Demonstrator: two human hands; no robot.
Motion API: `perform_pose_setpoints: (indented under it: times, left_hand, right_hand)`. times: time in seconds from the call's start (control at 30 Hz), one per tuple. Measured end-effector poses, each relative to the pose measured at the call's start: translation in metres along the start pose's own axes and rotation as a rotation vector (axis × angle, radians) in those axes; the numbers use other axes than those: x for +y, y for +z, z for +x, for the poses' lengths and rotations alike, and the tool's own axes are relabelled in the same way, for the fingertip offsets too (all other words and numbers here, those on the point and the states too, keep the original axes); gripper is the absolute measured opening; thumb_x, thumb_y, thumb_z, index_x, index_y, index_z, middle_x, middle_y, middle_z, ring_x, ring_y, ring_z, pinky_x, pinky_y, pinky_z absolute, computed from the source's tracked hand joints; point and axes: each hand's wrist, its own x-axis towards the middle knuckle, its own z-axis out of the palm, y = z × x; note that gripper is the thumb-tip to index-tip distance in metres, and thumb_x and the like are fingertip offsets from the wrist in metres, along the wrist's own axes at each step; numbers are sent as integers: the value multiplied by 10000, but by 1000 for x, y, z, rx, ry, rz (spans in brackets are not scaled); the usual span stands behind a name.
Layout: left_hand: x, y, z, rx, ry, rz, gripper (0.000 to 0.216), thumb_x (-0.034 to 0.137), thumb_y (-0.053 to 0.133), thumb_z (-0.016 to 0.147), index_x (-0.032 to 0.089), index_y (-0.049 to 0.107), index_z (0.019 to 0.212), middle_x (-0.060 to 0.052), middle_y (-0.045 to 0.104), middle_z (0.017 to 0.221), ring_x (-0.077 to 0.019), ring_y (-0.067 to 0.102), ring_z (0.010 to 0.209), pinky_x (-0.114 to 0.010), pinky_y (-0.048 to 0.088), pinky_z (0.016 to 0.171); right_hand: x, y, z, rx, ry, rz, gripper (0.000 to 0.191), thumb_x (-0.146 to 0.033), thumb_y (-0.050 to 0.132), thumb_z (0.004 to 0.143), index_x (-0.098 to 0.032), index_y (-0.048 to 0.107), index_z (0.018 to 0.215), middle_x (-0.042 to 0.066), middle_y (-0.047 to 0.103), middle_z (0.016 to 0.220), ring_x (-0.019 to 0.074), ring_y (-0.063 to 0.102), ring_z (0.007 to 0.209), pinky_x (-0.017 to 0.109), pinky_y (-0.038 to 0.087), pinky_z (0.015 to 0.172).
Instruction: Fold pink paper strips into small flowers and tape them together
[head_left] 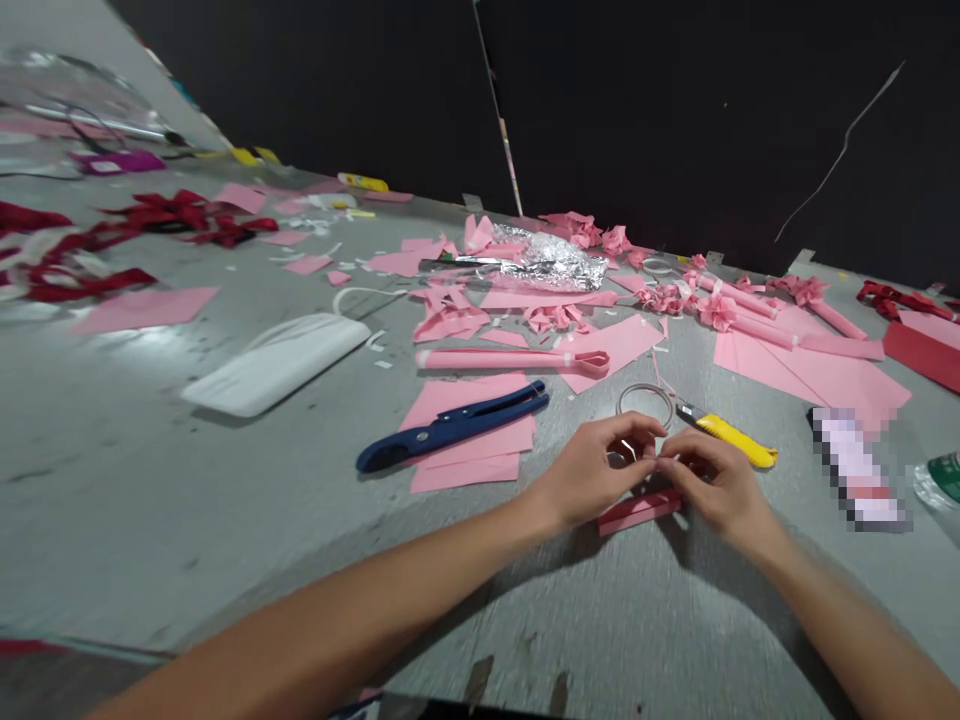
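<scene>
My left hand and my right hand meet over the grey table, fingers pinched together on a folded pink paper strip that lies under them. A thin white sliver shows between the left fingers. Just beyond the hands lie a clear tape ring and a yellow utility knife. Blue-handled scissors rest on pink sheets to the left.
Pink paper scraps, rolled pink tubes and paper flowers cover the middle and right. Crumpled foil sits farther back. A white pouch lies left, red ribbon pieces far left, and a bottle at the right edge.
</scene>
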Motion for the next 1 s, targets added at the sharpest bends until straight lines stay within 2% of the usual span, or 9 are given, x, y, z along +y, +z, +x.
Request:
perform_pose_setpoints:
  times: [0.17,0.23,0.3,0.37,0.5,0.57,0.7,0.87,1.0]
  left_hand:
    - [2,-6,4,-13,38,69,235,149,780,897,203,698,1110,-25,738,971,-175,716,853,-307,612,755]
    - [10,-9,5,48,133,197,208,145,773,908,202,694,1092,-43,746,1034,-188,715,881,-323,612,771]
    - [20,-11,1,58,282,381,110,127,700,971,197,700,1057,-48,754,1029,-198,712,900,-339,601,812]
    - [24,-9,-7,-69,456,592,144,79,615,1008,184,708,1040,-61,760,1003,-212,716,918,-341,594,831]
    - [8,0,-30,-404,738,949,264,-33,571,876,134,709,1028,-128,766,1018,-257,714,918,-367,615,826]
    - [-6,3,-38,-435,739,992,250,-27,582,871,136,709,1013,-129,769,1005,-261,721,928,-372,627,857]
    - [-24,3,-43,-403,717,908,241,37,578,975,153,749,1098,-128,804,1051,-251,749,995,-379,632,951]
    - [-27,1,-49,-359,676,813,284,91,586,1029,159,779,1226,-140,832,1140,-267,765,1102,-404,628,1003]
    - [-27,1,-52,-391,644,773,264,81,614,1020,181,792,1187,-126,834,1167,-270,749,1152,-407,603,1059]
  right_hand:
    - [2,-5,0,25,29,-26,185,-340,643,1016,-250,684,860,33,686,772,179,594,644,323,458,580]
    - [0,-15,3,50,77,-25,204,-382,664,1005,-248,665,852,13,647,722,165,560,603,311,435,562]
    - [-5,-30,6,3,141,-22,231,-424,693,984,-238,666,850,-6,620,688,152,534,574,295,411,541]
    - [-12,-46,6,-79,201,-14,248,-438,708,962,-229,673,833,-16,614,673,143,518,564,283,385,525]
    - [-22,-59,1,-251,293,-8,193,-362,734,915,-219,703,790,-21,628,656,144,530,580,276,374,545]
    - [-20,-56,-3,-315,317,-13,162,-295,739,888,-220,705,748,-17,641,655,151,550,599,277,383,559]
    - [-11,-44,-8,-341,297,-20,159,-220,691,875,-225,695,716,-21,637,651,156,535,606,285,374,569]
    - [-5,-38,-9,-392,303,-34,161,-245,657,908,-235,686,750,-36,558,633,157,469,590,304,327,574]
    - [-9,-37,-9,-402,334,-112,151,-244,637,919,-236,686,776,-20,587,663,169,484,616,310,322,571]
